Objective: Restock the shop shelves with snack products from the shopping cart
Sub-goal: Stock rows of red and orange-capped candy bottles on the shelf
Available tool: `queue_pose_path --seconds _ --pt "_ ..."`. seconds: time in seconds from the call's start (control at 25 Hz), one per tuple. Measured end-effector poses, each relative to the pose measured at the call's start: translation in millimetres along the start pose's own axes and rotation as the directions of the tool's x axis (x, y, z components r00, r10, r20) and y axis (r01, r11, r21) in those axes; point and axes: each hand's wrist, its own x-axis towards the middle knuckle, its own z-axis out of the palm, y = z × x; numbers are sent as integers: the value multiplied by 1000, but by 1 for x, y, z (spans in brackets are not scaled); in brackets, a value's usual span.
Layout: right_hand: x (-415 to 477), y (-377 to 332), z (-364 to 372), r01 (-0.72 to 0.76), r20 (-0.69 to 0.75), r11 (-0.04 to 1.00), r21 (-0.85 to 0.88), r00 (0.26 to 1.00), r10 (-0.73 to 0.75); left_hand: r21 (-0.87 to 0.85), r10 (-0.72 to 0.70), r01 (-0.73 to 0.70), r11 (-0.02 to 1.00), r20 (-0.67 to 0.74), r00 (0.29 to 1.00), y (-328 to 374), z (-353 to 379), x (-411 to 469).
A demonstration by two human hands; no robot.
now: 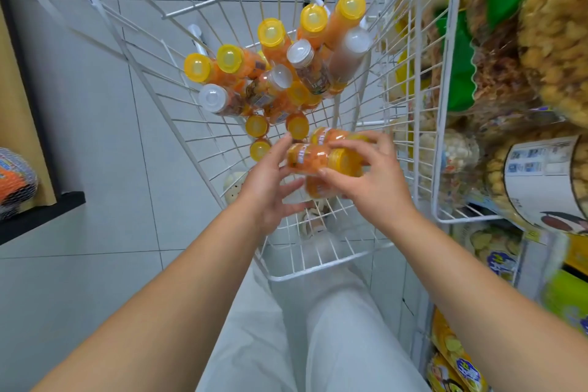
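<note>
Far left: netted orange pack [14, 181] on a dark ledge. White wire shopping cart [178, 99] holds loose jars [270, 32], clear plastic cylinders with round yellow or frosted caps. Over the cart's near end, left hand [270, 194] cups the bases of three held jars [310, 157]. Right hand [375, 181] curls over their yellow caps. Both grips grasping. Right: wire shelf basket [467, 218], crinkly snack bags [560, 41].
</note>
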Motion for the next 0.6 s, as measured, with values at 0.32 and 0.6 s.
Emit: queue_pose_path --seconds 0.32,0.6 --pt "-14 -36 -6 -79 222 958 277 975 16 -169 -117 171 971 286 951 2 -6 -11" --pt "-1 -32 -3 -129 147 927 352 986 82 -135 -149 172 976 163 975 2 -10 -7"
